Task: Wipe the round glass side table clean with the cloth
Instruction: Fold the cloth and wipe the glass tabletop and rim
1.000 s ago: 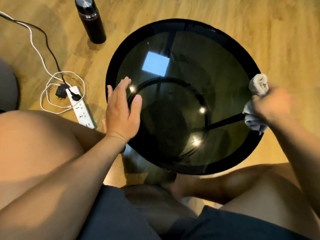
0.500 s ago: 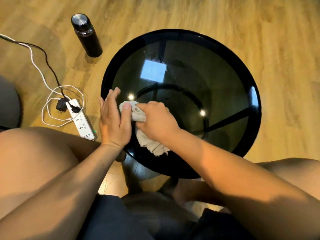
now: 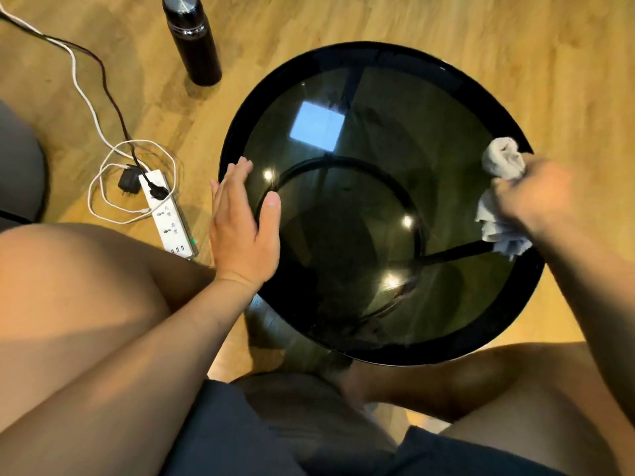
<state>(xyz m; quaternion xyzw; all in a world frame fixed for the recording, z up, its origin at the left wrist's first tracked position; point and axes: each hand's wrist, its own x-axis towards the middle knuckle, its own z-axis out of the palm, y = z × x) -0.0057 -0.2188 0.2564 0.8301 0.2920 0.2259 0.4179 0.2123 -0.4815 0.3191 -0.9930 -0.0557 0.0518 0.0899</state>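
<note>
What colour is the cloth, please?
Light grey; the cloth shows best in the head view.

Wears dk navy shorts [image 3: 240, 441]; arms [image 3: 137, 355] & legs [image 3: 68, 269] bare.

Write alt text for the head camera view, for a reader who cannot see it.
A person wipes a round glass side table: the right hand grips a grey cloth at the table's right rim, while the left hand rests flat on its left edge. A black bottle and a white power strip sit on the wooden floor beside it.
</note>
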